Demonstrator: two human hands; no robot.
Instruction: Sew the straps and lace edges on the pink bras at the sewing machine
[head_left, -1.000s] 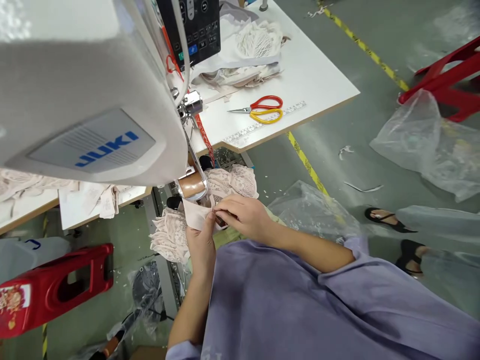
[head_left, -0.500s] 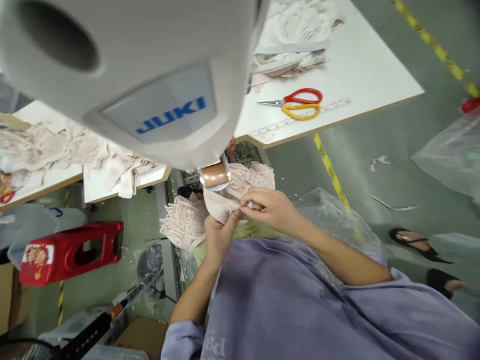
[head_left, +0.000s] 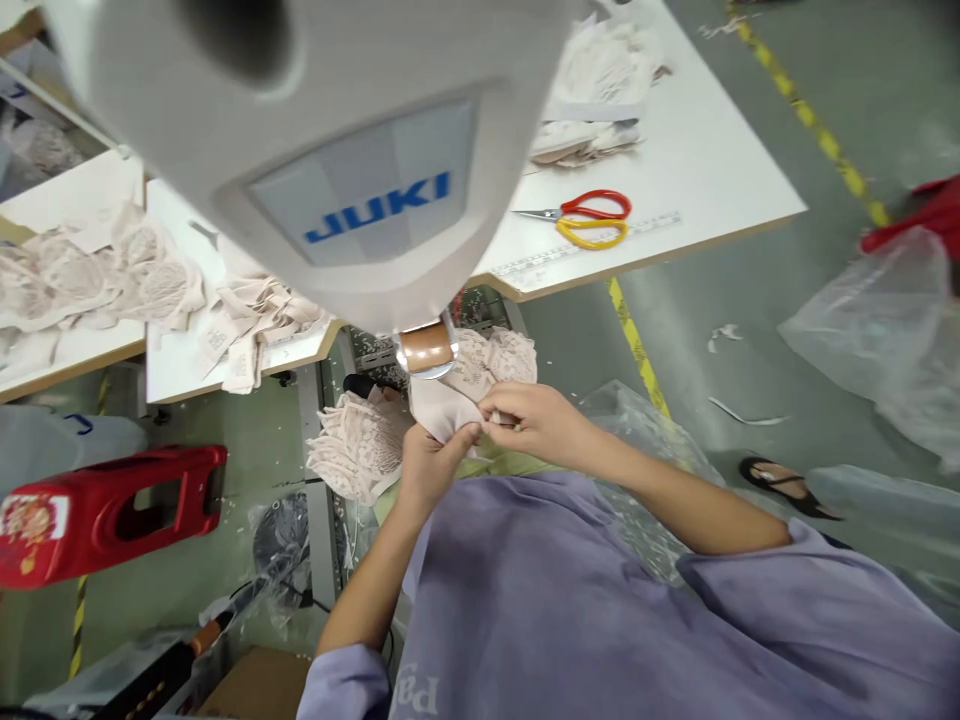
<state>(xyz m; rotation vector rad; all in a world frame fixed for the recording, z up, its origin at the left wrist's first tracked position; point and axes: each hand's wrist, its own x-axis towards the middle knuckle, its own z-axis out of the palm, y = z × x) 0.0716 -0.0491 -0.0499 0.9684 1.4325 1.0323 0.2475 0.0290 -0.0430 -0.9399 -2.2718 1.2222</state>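
A pale beige piece of fabric (head_left: 441, 405) hangs just below the head of a white JUKI sewing machine (head_left: 352, 200). My left hand (head_left: 435, 458) is closed on its lower edge, thumb on top. My right hand (head_left: 536, 425) pinches the same fabric at its right end, fingertips nearly touching the left thumb. Beige lace garment pieces (head_left: 360, 445) bunch beside my left hand, and more lace (head_left: 491, 358) lies behind the fabric. The needle area is hidden behind the machine's head and its brown, shiny-rimmed part (head_left: 427, 350).
Red-and-yellow-handled scissors (head_left: 592, 220) and a ruler (head_left: 585, 245) lie on the white table (head_left: 720, 170) at right, near stacked lace pieces (head_left: 600, 85). More garment pieces (head_left: 97, 275) cover the left table. A red plastic stool (head_left: 112, 515) stands at lower left. A person's sandalled foot (head_left: 787, 485) shows at right.
The view has shifted, so the machine head appears further right and the floor items further left. Both hands keep hold of the fabric, almost in the same pose.
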